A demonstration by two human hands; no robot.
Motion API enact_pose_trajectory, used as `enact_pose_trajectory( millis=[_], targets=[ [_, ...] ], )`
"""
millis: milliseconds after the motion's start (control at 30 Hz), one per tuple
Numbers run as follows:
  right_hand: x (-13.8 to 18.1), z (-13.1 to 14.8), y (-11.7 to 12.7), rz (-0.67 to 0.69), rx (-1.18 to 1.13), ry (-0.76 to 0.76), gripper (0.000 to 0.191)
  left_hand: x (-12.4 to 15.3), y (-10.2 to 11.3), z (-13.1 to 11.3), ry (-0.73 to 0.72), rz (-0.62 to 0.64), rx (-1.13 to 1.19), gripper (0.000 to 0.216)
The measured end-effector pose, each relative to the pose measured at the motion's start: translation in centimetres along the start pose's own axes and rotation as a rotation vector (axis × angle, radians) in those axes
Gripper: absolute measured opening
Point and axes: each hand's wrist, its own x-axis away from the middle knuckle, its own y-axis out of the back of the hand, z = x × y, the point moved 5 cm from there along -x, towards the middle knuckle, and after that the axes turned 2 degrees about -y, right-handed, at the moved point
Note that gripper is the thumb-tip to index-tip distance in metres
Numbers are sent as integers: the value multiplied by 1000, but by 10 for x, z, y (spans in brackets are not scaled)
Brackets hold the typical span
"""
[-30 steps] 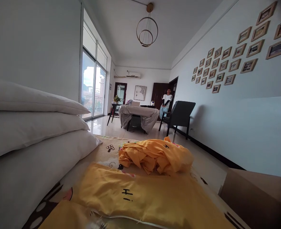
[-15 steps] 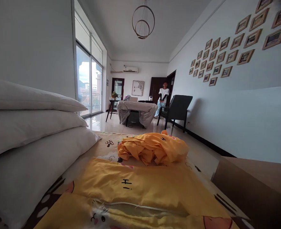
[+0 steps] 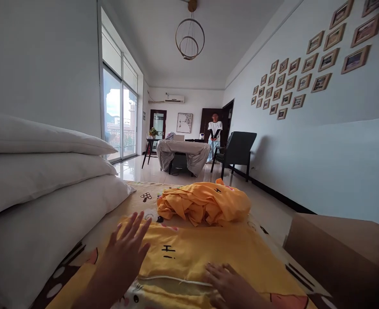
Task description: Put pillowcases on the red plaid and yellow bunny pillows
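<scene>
A yellow cloth cover (image 3: pixel 189 244) printed with "Hi" lies spread before me; it looks like a pillowcase. Along its near part runs a gap edged in white, with a cartoon face printed below. My left hand (image 3: pixel 121 253) is over the cover's left side, palm down with fingers spread, holding nothing. Lower right, my right hand (image 3: pixel 229 283) rests at the right end of the gap, fingers extended on the fabric. Beyond the cover sits a crumpled bundle of orange cloth (image 3: pixel 205 204).
White pillows (image 3: pixel 47 176) are stacked at the left. A brown cardboard box (image 3: pixel 337 249) stands at the right. Farther off are a covered table (image 3: pixel 183 148), a dark chair (image 3: pixel 237 148) and a standing person (image 3: pixel 214 131).
Both my hands have come into view from below, over the yellow cover. The camera has shifted slightly. The pillows, orange bundle and box stay put.
</scene>
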Motion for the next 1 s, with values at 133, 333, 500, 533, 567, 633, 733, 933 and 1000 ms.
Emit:
enact_pose_trajectory(
  millis=[133, 333, 500, 533, 567, 633, 733, 933, 1000],
  targets=[
    [-72, 18, 1, -32, -83, -37, 53, -43, -60, -34, -20, 347, 186, 55],
    [-159, 11, -49, -123, -170, -110, 54, -56, -185, -33, -51, 582, 221, 56],
    [-119, -96, -43, -124, -109, -321, 57, -60, -198, 68, 123, 512, 71, 60],
    [-103, -123, -40, -119, -88, -381, 59, -58, -196, 92, 153, 506, 33, 60],
    [-87, -148, -37, -127, -65, -430, 59, -55, -194, 113, 178, 501, -5, 59],
    [-59, -190, -33, -117, 21, -528, 60, -49, -188, 150, 243, 496, -85, 57],
    [-34, -228, -22, -125, 196, -662, 59, -48, -180, 182, 317, 467, -193, 57],
    [-28, -255, 4, -201, 283, -724, 58, -89, -166, 190, 292, 445, -240, 53],
    [-37, -257, 6, -236, 293, -680, 56, -107, -168, 182, 264, 464, -195, 51]
  ],
)
